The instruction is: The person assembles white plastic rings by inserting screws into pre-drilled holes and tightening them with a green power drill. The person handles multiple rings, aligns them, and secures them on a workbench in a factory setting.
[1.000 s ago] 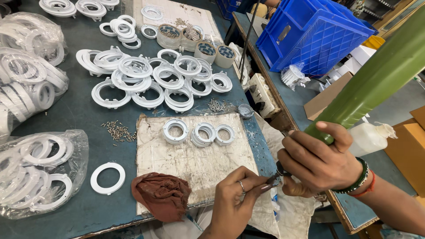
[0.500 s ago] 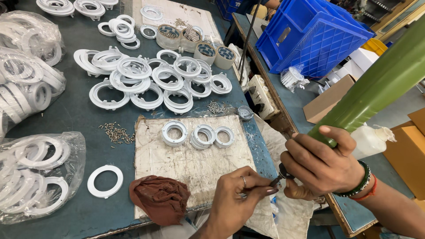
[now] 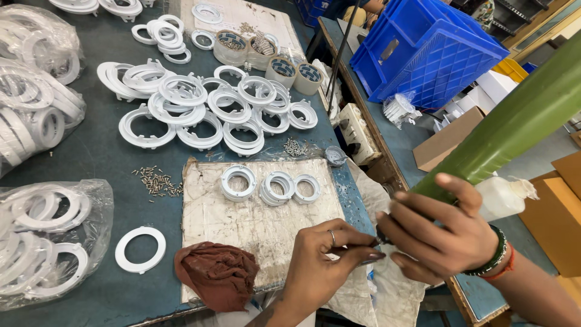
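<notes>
Gripping green roll (image 3: 520, 121), blue crate (image 3: 430, 51) behind.

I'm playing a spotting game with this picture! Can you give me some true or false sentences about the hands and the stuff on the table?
1. The right hand grips a long green tube. True.
2. The crumpled reddish-brown cloth lies inside the blue plastic crate. False: it lies on the table by the worn white board.
3. Three white plastic rings sit in a row on the board. True.
4. The left hand holds a ring. False: its fingertips pinch something thin at the tube's lower end.
5. The small screws are piled in a bowl. False: they lie loose on the dark table.
</notes>
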